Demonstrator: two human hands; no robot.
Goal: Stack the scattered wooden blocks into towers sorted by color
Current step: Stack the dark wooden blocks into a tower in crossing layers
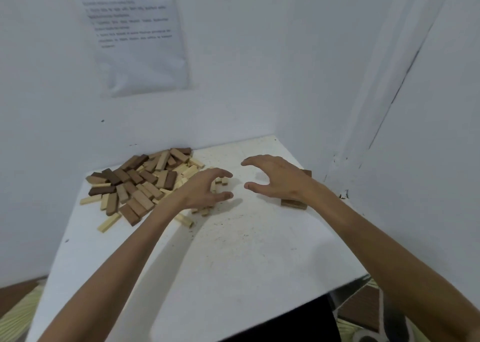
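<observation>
A heap of scattered wooden blocks [140,183], dark brown, mid brown and pale, lies at the far left of the white table [233,251]. My left hand [205,188] hovers over the heap's right edge, fingers loosely spread and holding nothing; pale blocks [202,210] show beneath it. My right hand [272,179] floats to the right, thumb and fingers apart, empty. Under my right wrist sits a low stack of brown blocks [293,203], mostly hidden by the hand.
White walls close in behind and on the right, meeting at the table's far corner. A printed sheet [135,35] hangs on the back wall. The table's near edge drops to a patterned floor [363,313].
</observation>
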